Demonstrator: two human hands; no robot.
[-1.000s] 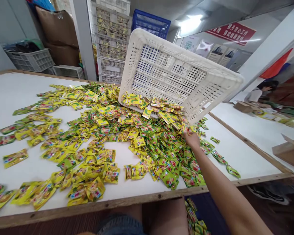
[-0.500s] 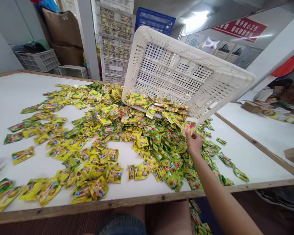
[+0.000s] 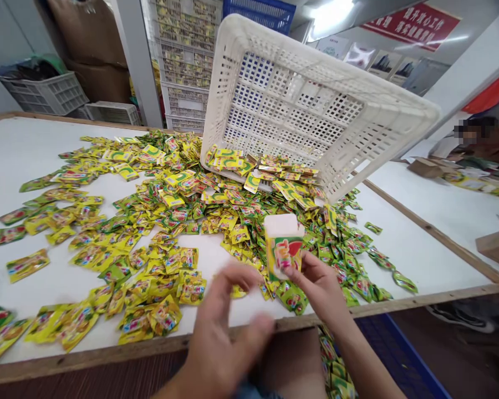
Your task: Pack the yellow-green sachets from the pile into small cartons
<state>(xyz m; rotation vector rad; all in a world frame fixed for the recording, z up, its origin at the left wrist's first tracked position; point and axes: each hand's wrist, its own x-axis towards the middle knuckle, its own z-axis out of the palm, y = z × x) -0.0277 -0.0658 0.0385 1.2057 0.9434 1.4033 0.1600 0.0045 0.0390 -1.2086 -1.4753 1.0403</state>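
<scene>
Fingers (image 3: 298,278) of the right hand (image 3: 322,285) pinched a small printed carton (image 3: 280,252) just right of frame centre. Blurred at lower centre, the left hand (image 3: 222,332) held its fingers wide, near the bench (image 3: 20,149).

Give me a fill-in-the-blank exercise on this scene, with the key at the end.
1. The ____ hand holds the box.
2. The tilted crate is coloured ____.
3. The packets on the table are mostly yellow and ____.
4. The wall banner has a ____ background.

Key: right; white; green; red
</scene>
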